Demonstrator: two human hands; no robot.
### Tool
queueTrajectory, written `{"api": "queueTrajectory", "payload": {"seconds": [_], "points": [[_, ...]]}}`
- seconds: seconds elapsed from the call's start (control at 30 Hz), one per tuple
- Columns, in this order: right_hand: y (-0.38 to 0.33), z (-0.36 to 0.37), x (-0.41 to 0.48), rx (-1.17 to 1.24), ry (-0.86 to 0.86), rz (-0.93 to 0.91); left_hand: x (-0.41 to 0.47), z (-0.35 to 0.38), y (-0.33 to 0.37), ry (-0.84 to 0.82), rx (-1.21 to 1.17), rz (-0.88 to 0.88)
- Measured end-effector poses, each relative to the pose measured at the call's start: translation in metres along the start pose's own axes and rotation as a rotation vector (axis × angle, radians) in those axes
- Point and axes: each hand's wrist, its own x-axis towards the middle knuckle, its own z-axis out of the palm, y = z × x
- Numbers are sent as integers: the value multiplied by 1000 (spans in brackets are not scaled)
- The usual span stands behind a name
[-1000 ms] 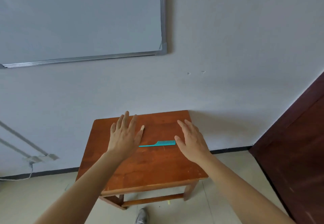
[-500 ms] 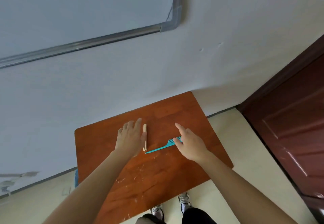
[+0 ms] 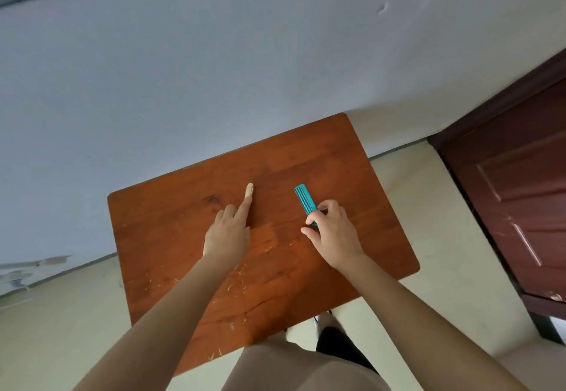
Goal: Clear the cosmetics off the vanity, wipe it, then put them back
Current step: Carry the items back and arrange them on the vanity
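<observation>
L grip (image 3: 228, 234): finger on beige stick (image 3: 249, 191) | R grip (image 3: 333, 231): pinches teal comb (image 3: 304, 202) | both over wood vanity (image 3: 171, 237)

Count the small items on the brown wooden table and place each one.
2. A slim beige stick lies at the left hand's index fingertip. A teal plastic comb is to its right, its handle pinched by the right hand. The hands could hide something smaller.

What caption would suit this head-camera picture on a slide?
Right hand grips a teal comb; left hand touches a beige stick on the wooden vanity.
</observation>
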Motion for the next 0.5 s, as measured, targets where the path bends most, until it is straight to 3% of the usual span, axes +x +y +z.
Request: {"api": "queueTrajectory", "payload": {"seconds": [0.2, 0.33, 0.5], "points": [[-12, -4, 12, 319, -79, 245, -2, 2, 7, 11, -125, -127], [-11, -22, 12, 152, -97, 121, -10, -16, 13, 24, -131, -115], [-7, -87, 19, 187, 112, 100, -14, -74, 25, 193, -97, 11]]}}
